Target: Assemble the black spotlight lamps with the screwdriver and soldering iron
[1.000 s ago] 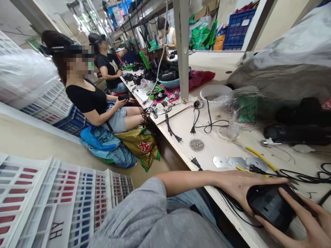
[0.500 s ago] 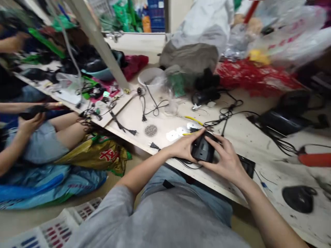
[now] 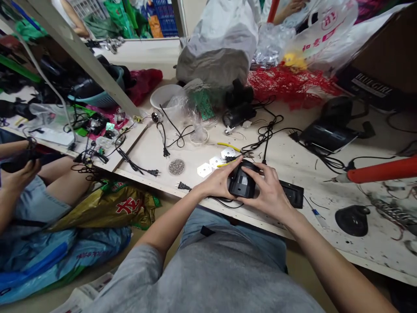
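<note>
A black plastic casing is held near the table's front edge, between both hands. My left hand grips its left side, thumb and fingers curved around it. From the right, my right hand closes on it with fingers over the top and thumb below. Just beyond lie white hexagonal plates and yellow-handled pliers, partly hidden. A black rectangular tray-like part sits beside my right wrist. Left of my left hand are a two-pin plug and a round dish of small metal pieces.
A red-handled soldering iron juts in from the right above a black dome-shaped part. Black cables, a white bucket and a red mesh lie farther back. A co-worker's hand holds something black at left.
The view has swung to the right, so the table's things sit farther left in it, and it is sharper. Both hands still hold the black casing, which looks slightly turned.
</note>
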`<action>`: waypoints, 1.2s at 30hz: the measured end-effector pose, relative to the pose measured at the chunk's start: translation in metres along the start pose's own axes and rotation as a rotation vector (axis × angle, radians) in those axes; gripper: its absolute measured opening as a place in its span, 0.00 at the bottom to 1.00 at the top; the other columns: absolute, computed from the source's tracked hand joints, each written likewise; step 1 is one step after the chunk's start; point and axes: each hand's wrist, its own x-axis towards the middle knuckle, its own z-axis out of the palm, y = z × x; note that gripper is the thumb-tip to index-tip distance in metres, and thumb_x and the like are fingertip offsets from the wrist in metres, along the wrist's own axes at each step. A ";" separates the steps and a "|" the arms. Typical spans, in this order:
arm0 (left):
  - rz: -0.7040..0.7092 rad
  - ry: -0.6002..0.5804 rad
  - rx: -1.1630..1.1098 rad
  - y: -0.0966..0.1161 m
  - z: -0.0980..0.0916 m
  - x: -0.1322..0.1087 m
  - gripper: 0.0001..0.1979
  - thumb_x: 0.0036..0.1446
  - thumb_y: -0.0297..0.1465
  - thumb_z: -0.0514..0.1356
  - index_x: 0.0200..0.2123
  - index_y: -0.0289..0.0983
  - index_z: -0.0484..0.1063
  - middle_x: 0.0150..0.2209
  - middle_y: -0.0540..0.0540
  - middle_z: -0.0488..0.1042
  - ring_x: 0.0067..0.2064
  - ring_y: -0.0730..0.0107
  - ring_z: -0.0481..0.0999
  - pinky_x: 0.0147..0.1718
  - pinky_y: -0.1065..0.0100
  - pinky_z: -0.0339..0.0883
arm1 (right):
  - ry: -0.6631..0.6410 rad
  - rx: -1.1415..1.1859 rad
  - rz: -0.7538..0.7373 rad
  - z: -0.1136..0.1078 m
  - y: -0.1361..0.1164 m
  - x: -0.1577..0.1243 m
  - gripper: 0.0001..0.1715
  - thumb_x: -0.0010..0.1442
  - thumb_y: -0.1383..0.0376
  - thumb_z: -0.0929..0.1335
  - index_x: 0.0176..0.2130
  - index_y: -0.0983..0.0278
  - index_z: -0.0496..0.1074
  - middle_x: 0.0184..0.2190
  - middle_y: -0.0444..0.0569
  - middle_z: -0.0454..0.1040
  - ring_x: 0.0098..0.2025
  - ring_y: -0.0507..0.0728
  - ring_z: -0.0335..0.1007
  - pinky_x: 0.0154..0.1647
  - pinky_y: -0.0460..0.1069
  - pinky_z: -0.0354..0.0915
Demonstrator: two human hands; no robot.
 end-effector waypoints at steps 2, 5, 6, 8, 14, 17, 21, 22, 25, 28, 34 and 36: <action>0.006 -0.005 -0.001 -0.002 0.000 0.000 0.68 0.35 0.39 0.75 0.74 0.36 0.42 0.72 0.31 0.55 0.69 0.39 0.62 0.67 0.49 0.57 | 0.002 -0.006 0.012 0.000 -0.001 0.001 0.46 0.52 0.51 0.76 0.64 0.60 0.65 0.58 0.63 0.62 0.59 0.75 0.62 0.56 0.70 0.69; 0.003 -0.001 -0.002 -0.005 0.002 -0.001 0.68 0.35 0.41 0.76 0.75 0.36 0.41 0.72 0.31 0.54 0.70 0.40 0.61 0.67 0.49 0.56 | -0.021 0.033 0.045 -0.002 0.000 0.004 0.46 0.49 0.52 0.77 0.63 0.59 0.66 0.57 0.62 0.62 0.58 0.74 0.63 0.56 0.70 0.69; 0.003 0.003 -0.001 -0.006 0.002 -0.001 0.69 0.35 0.42 0.76 0.75 0.36 0.41 0.72 0.31 0.54 0.70 0.40 0.61 0.68 0.48 0.55 | -0.032 0.053 0.051 -0.003 0.001 0.005 0.47 0.48 0.52 0.77 0.63 0.58 0.66 0.57 0.61 0.62 0.58 0.74 0.63 0.56 0.70 0.69; 0.005 0.007 -0.001 -0.006 0.002 -0.001 0.69 0.35 0.42 0.76 0.75 0.38 0.41 0.72 0.32 0.54 0.70 0.40 0.61 0.67 0.48 0.55 | -0.048 0.071 0.040 -0.005 0.003 0.007 0.47 0.47 0.52 0.77 0.63 0.57 0.65 0.57 0.60 0.62 0.58 0.74 0.63 0.55 0.70 0.69; -0.045 0.021 0.023 -0.004 0.002 0.000 0.68 0.36 0.42 0.76 0.75 0.38 0.41 0.68 0.32 0.63 0.65 0.40 0.68 0.63 0.50 0.62 | -0.002 -0.062 -0.024 -0.007 0.001 0.008 0.46 0.52 0.53 0.76 0.64 0.60 0.63 0.59 0.65 0.60 0.59 0.76 0.60 0.54 0.74 0.68; -0.048 0.023 0.022 -0.005 0.003 -0.001 0.69 0.37 0.42 0.76 0.75 0.38 0.38 0.70 0.32 0.60 0.67 0.41 0.66 0.64 0.51 0.61 | -0.008 -0.016 -0.011 -0.011 0.000 0.005 0.47 0.52 0.53 0.76 0.66 0.59 0.62 0.61 0.64 0.60 0.61 0.76 0.60 0.57 0.74 0.67; -0.068 -0.008 0.020 -0.005 0.001 -0.002 0.71 0.37 0.39 0.76 0.75 0.39 0.33 0.73 0.33 0.53 0.69 0.42 0.62 0.67 0.52 0.58 | -0.036 0.252 0.124 -0.033 0.010 0.004 0.46 0.52 0.47 0.76 0.65 0.52 0.63 0.60 0.57 0.63 0.63 0.72 0.63 0.60 0.70 0.67; -0.073 -0.023 0.026 -0.004 0.000 -0.001 0.71 0.37 0.39 0.76 0.75 0.39 0.33 0.73 0.34 0.51 0.70 0.42 0.61 0.67 0.51 0.57 | -0.012 0.340 0.191 -0.041 0.015 0.005 0.45 0.53 0.45 0.75 0.64 0.51 0.63 0.60 0.55 0.64 0.62 0.71 0.65 0.60 0.70 0.68; -0.075 -0.077 0.051 -0.001 -0.005 0.001 0.71 0.38 0.38 0.76 0.75 0.40 0.33 0.75 0.34 0.45 0.72 0.42 0.55 0.69 0.49 0.53 | 0.181 0.409 0.396 -0.060 0.034 0.016 0.44 0.53 0.42 0.74 0.64 0.48 0.63 0.60 0.55 0.64 0.61 0.72 0.66 0.61 0.70 0.68; -0.087 -0.121 0.077 0.002 -0.009 0.003 0.71 0.38 0.38 0.76 0.75 0.40 0.31 0.75 0.34 0.43 0.74 0.42 0.52 0.70 0.47 0.50 | 0.292 0.150 0.514 -0.062 0.055 0.034 0.49 0.46 0.47 0.79 0.62 0.53 0.68 0.59 0.60 0.62 0.63 0.78 0.60 0.67 0.74 0.60; -0.118 -0.164 0.111 0.006 -0.013 0.005 0.70 0.39 0.34 0.75 0.75 0.40 0.32 0.75 0.34 0.41 0.75 0.43 0.48 0.72 0.47 0.44 | 0.091 -0.042 0.508 -0.025 0.085 0.060 0.47 0.45 0.55 0.80 0.61 0.63 0.69 0.63 0.66 0.58 0.65 0.85 0.51 0.66 0.78 0.53; -0.133 -0.168 0.118 0.008 -0.014 0.005 0.69 0.39 0.33 0.75 0.75 0.39 0.33 0.75 0.34 0.41 0.75 0.43 0.47 0.72 0.47 0.43 | 0.057 -0.065 0.489 -0.017 0.091 0.060 0.46 0.46 0.56 0.80 0.61 0.62 0.68 0.65 0.66 0.57 0.66 0.84 0.51 0.66 0.77 0.55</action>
